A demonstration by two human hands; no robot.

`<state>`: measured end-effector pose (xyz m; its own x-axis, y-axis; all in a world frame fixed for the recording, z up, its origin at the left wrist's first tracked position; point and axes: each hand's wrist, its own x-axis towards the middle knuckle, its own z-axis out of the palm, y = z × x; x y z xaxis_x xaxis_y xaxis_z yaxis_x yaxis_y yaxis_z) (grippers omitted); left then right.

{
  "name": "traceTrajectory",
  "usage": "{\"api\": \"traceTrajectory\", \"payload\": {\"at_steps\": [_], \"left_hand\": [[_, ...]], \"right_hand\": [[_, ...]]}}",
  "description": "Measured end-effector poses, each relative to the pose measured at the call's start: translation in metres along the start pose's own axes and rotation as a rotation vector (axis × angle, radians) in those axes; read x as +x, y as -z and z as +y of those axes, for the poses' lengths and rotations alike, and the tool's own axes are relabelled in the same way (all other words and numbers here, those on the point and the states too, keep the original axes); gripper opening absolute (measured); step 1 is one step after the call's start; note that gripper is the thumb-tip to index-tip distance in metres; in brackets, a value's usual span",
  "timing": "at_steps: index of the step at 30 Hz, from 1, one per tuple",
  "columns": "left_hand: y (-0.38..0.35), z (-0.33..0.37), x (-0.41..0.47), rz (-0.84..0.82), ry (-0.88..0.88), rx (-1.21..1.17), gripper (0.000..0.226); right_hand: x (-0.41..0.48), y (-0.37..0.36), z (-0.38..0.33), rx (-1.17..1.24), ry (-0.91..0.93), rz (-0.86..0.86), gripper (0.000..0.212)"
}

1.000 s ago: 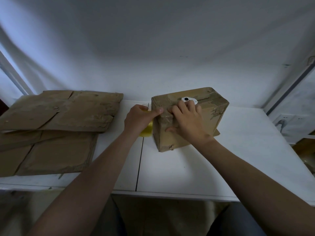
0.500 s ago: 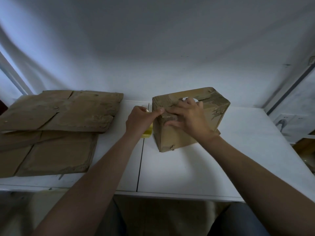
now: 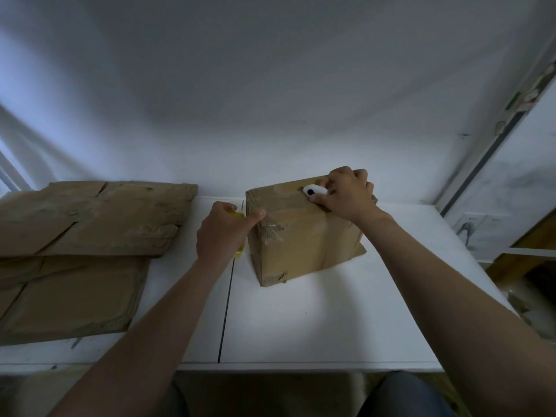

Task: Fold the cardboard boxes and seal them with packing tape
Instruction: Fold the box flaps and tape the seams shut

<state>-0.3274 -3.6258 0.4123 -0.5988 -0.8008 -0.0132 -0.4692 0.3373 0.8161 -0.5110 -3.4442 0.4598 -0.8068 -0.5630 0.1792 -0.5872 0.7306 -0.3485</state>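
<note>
The box point(image 3: 301, 236) stands on the bench point(image 3: 301, 320). The left hand point(image 3: 224, 230) grips a yellow tape roll point(image 3: 239, 254) at its upper left corner. The right hand point(image 3: 346, 194) curls round a white tool point(image 3: 314, 190) on top.

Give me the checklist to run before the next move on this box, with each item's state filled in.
1. Box stands folded on the table: ok.
2. Left hand grips the yellow tape roll against the box's left side: ok.
3. Left thumb presses the tape at the box's top left edge: ok.
4. Right hand grips the white tool on the box's top: ok.
5. Tape lies smooth: not ok, wrinkled tape bunches at the near left corner.
6. Bottom closed: cannot tell; a flap sticks out at the lower right.
</note>
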Motion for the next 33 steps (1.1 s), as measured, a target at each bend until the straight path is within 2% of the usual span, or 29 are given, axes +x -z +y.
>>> {"api": "traceTrajectory", "payload": {"at_steps": [4, 8, 10, 12, 19, 22, 24, 26, 28, 31, 33], "left_hand": [[0.010, 0.004, -0.010, 0.039, -0.014, -0.073, 0.072], [0.031, 0.013, -0.044, 0.106, -0.044, -0.220, 0.037], [0.037, 0.017, -0.070, 0.054, -0.053, -0.319, 0.022], [0.038, 0.018, -0.090, -0.012, -0.073, -0.379, 0.019], [0.022, 0.024, -0.105, -0.122, -0.121, -0.312, 0.040], [0.022, 0.022, -0.106, -0.096, -0.114, -0.318, 0.046], [0.023, 0.021, -0.110, -0.079, -0.123, -0.328, 0.050], [0.021, 0.018, -0.114, -0.091, -0.120, -0.345, 0.053], [0.018, 0.017, -0.118, -0.126, -0.121, -0.349, 0.056], [0.013, 0.018, -0.123, -0.205, -0.161, -0.269, 0.068], [0.015, 0.020, -0.120, -0.201, -0.196, -0.224, 0.073]], "right_hand": [[0.004, 0.008, 0.018, 0.117, -0.070, -0.043, 0.028], [-0.004, 0.007, 0.024, 0.142, -0.116, -0.053, 0.037], [-0.009, 0.008, 0.021, 0.096, -0.104, -0.046, 0.037], [-0.018, 0.011, 0.014, 0.034, -0.108, -0.057, 0.036], [-0.063, 0.029, -0.019, 0.151, -0.059, -0.122, 0.037], [-0.073, 0.032, -0.018, 0.117, 0.032, -0.024, 0.035], [-0.078, 0.028, -0.012, 0.239, 0.061, -0.035, 0.034], [-0.083, 0.020, -0.007, 0.387, 0.050, -0.069, 0.033], [-0.091, 0.015, -0.006, 0.449, 0.026, -0.029, 0.032], [-0.105, 0.009, -0.007, 0.448, 0.019, 0.025, 0.029], [-0.113, 0.006, -0.009, 0.445, 0.008, 0.060, 0.029]]}}
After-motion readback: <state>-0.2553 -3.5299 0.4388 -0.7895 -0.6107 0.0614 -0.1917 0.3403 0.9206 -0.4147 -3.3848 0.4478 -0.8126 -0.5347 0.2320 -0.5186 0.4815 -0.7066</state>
